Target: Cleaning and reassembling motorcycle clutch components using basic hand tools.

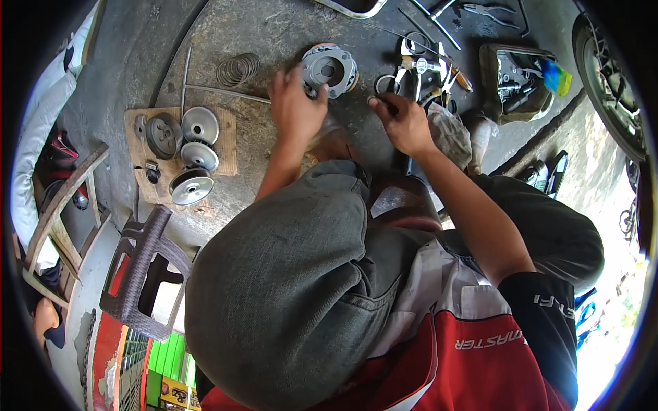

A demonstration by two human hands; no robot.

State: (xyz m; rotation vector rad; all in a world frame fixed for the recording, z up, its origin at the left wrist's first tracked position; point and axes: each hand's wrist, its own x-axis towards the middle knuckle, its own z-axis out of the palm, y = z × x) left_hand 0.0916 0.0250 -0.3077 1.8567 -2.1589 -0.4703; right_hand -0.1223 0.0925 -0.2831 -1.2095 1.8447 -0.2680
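A round metal clutch assembly (336,56) with a hole in its middle lies on the ground ahead of me. My left hand (297,109) is at its lower left rim, fingers apart and thumb spread from them; whether it presses on the rim I cannot tell. To the right, my right hand (406,125) is closed in a pinch, with something small and dark at the fingertips that I cannot make out. Pliers (410,65) and a screwdriver with an orange handle (462,80) lie just beyond this hand. A coil spring (238,69) rests left of the clutch assembly.
Pulley discs (200,125) and a clutch bell (164,135) sit on a wooden board (226,147) at left. A T-handle wrench (185,85) lies beside it. At right are a tray of sockets (517,85), a crumpled rag (449,133) and a wheel (603,82).
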